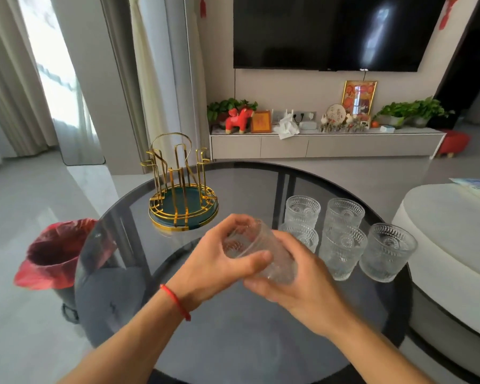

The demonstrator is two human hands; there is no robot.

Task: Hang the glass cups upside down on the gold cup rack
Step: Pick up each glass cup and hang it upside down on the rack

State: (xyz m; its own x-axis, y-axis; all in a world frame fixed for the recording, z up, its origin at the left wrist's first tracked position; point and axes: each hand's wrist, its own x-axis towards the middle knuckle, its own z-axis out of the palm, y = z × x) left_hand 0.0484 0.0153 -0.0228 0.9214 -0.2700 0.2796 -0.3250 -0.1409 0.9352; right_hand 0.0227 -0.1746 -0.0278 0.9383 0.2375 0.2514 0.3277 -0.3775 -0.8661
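Note:
The gold cup rack [182, 184] with a dark green round tray stands bare at the far left of the round dark glass table [233, 342]. Both hands hold one patterned glass cup [257, 245] tilted on its side above the table's middle. My left hand [216, 261] wraps its rim end, with a red string on the wrist. My right hand [302, 284] grips its base end from below. Several more glass cups stand upright on the right, among them one at the back [302, 210] and one at the far right [387, 252].
A bin with a red bag [56, 253] stands left of the table. A white round seat [455, 245] is close on the right. A TV cabinet [324, 144] with ornaments lines the far wall under a dark screen.

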